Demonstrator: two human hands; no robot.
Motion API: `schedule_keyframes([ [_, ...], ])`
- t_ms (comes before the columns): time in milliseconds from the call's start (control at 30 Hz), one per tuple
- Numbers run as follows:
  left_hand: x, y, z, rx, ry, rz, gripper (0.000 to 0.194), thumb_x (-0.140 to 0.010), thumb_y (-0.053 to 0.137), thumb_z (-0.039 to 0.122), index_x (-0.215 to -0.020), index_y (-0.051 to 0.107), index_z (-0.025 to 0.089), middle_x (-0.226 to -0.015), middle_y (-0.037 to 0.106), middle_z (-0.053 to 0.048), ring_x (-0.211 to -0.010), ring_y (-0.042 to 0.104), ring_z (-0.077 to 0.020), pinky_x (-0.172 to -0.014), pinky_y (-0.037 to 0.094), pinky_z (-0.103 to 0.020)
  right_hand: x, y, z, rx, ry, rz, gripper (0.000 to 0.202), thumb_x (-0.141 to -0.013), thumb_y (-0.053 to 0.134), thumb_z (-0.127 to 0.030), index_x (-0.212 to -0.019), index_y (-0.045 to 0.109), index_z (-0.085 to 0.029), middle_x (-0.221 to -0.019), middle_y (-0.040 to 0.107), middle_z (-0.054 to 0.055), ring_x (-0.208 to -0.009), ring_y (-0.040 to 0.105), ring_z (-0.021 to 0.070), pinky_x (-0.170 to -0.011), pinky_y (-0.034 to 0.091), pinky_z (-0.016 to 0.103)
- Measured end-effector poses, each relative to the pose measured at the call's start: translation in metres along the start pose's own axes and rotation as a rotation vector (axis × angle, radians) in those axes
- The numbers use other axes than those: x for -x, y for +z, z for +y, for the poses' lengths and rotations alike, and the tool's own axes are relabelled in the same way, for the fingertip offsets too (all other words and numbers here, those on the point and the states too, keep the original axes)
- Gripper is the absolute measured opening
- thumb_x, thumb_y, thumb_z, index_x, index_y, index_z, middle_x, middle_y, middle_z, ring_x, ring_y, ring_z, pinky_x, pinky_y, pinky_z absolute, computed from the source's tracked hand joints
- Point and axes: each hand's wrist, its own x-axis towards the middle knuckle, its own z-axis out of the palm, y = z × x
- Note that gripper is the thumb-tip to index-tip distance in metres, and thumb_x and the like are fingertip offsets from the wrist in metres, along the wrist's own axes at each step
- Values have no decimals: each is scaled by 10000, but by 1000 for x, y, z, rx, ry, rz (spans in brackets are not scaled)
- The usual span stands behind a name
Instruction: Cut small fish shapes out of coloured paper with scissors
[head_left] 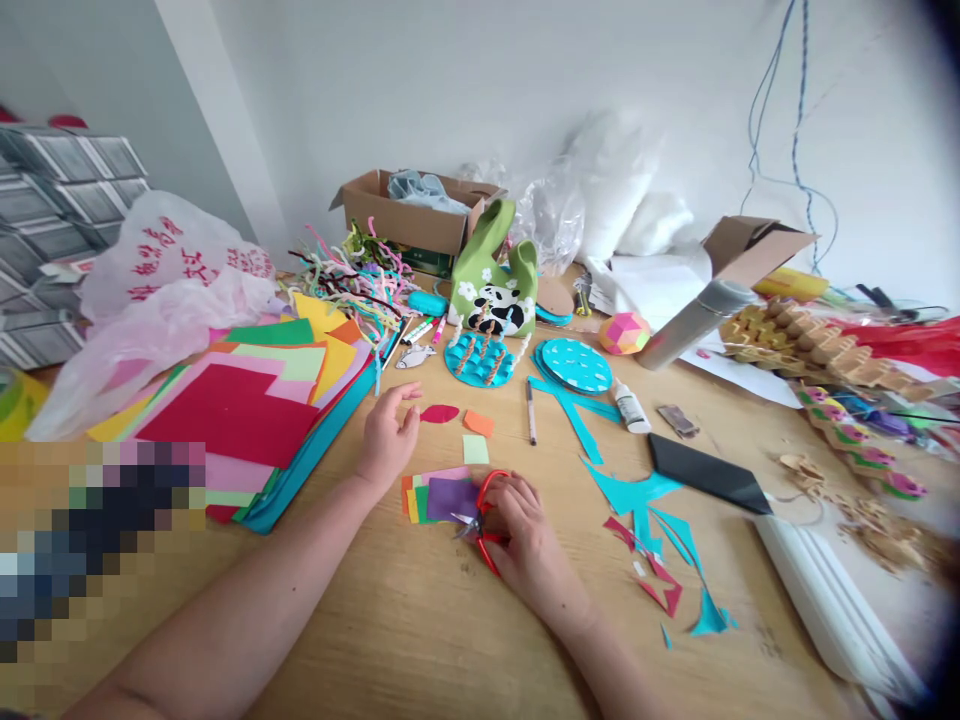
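Observation:
My right hand (525, 535) grips red-handled scissors (486, 520) low on the wooden table (420, 620), blades pointing left at a small fan of coloured paper pieces, purple on top (442, 497). My left hand (388, 432) rests flat on the table just above that fan, fingers loosely spread, holding nothing. Its fingertips lie next to a dark red oval cut-out (439, 413). An orange paper scrap (478, 423) and a pale green square (475, 449) lie just right of it.
A pile of coloured felt sheets (255, 410) lies left, under a pink plastic bag (165, 290). Teal and red offcuts (645, 530) litter the right. Behind are a green panda bag (495, 275), teal discs (576, 364), glue bottle (630, 405), pen (530, 410), cardboard boxes and a black sheet (709, 472).

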Motion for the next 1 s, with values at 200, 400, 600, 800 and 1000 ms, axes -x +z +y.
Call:
schedule_keyframes([
  [200, 3, 3, -1, -294, 239, -206, 285, -803, 488, 34, -962, 677, 176, -1081, 696, -93, -1089, 593, -235, -1000, 462, -440, 2, 2, 0, -3, 11, -19, 386, -659, 558, 23, -950, 503, -224, -929, 581, 57, -953, 537, 241, -1022, 359, 484],
  [400, 11, 6, 7, -539, 300, -380, 294, -902, 459, 157, -1120, 656, 171, -1180, 685, -92, -1201, 540, -271, -1108, 292, -560, 2, 3, 1, -16, 18, -7, 356, -667, 571, 9, -924, 498, -226, -911, 580, 50, -921, 537, 235, -1013, 366, 488],
  [600, 11, 4, 16, -655, 320, -430, 288, -940, 408, 225, -1071, 652, 147, -1254, 640, -150, -1284, 488, -301, -1126, 211, -598, 1, 1, 0, -12, 12, -7, 371, -665, 546, 19, -928, 489, -236, -911, 584, 42, -915, 541, 230, -1033, 350, 507],
  [800, 13, 5, 14, -633, 304, -441, 284, -912, 456, 228, -1131, 623, 158, -1311, 598, -172, -1333, 422, -354, -1111, 194, -635, 3, 2, 2, -2, 15, -7, 364, -662, 560, 5, -923, 494, -241, -892, 594, 36, -902, 562, 229, -1054, 323, 532],
  [1000, 12, 5, 9, -579, 254, -385, 319, -883, 500, 214, -1185, 596, 174, -1403, 510, -172, -1369, 358, -353, -1108, 205, -615, 2, 1, 0, -5, 24, -7, 357, -658, 565, -1, -927, 514, -229, -923, 609, 53, -933, 574, 239, -1051, 331, 528],
])
